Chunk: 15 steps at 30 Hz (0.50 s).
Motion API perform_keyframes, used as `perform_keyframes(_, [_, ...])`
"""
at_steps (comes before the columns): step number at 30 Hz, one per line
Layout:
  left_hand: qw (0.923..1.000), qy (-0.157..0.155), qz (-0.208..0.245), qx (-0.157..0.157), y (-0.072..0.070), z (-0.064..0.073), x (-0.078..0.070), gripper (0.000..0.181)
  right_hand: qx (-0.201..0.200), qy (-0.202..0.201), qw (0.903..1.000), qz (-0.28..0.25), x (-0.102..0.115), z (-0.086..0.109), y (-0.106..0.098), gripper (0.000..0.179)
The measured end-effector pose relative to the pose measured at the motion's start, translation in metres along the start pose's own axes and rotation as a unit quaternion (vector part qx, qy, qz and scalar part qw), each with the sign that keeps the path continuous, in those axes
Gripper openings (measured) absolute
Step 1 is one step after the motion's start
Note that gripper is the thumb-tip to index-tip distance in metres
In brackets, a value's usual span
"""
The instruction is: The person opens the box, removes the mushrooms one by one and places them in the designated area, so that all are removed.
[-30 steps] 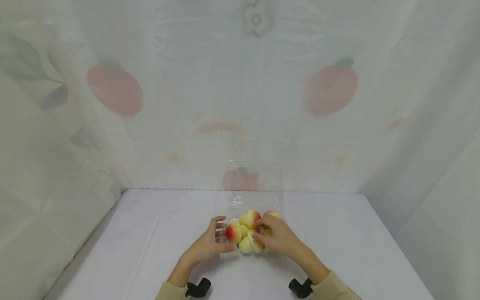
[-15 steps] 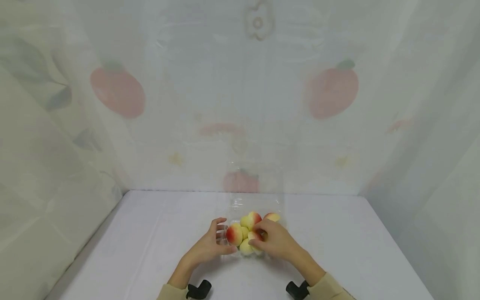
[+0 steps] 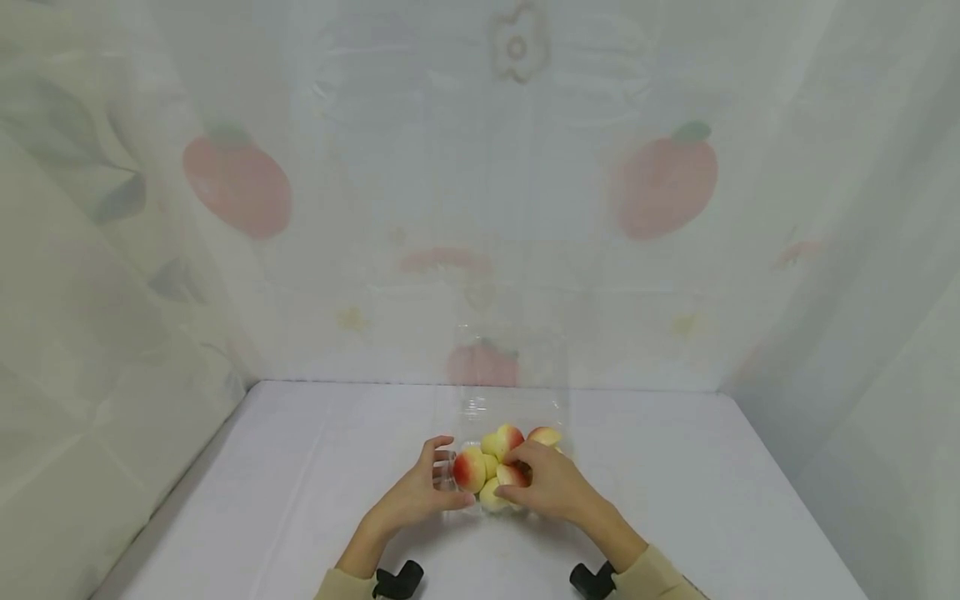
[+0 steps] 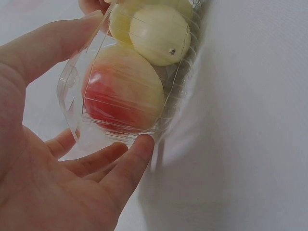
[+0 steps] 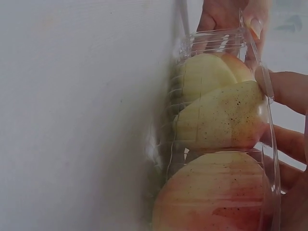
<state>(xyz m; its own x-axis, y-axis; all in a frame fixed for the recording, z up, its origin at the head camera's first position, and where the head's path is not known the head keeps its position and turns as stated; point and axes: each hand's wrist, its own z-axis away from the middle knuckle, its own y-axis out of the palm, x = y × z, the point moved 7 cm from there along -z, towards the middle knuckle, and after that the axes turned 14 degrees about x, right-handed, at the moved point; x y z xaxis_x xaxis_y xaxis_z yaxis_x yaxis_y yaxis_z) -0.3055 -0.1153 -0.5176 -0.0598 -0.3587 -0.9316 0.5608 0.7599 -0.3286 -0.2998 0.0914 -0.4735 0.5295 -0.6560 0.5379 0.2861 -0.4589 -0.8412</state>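
A clear plastic clamshell box stands on the table, packed with yellow and red fruits. A red-cheeked peach lies at its left end, with a plain yellow fruit beside it. My left hand holds that end of the box, thumb on the front rim and fingertips against the end wall. From above, my right hand pinches another red-and-yellow peach between thumb and fingers, inside the box. Its fingers partly hide the fruits on the right, though one peach shows behind them.
The box's clear lid stands raised behind the fruits. White cloth covers the table. A pale fruit-printed curtain rises at the back and both sides. Black wrist mounts sit at the cuffs.
My right hand has shifted slightly left and forward over the fruits, its thumb and fingers settling round the peach. The left hand stays at the box's left end.
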Motion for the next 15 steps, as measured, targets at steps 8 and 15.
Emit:
perform_keyframes(8, [1.0,0.0,0.001,-0.001,-0.0008,0.0007,-0.0016,0.1,-0.012,-0.015,0.9998,-0.01,0.003,-0.0002,-0.003,0.033])
perform_keyframes(15, [1.0,0.001,0.003,0.0,-0.0009,0.0004,-0.0021,0.101,-0.033,-0.039,0.9984,-0.024,0.0052,0.0029,-0.0083,0.031])
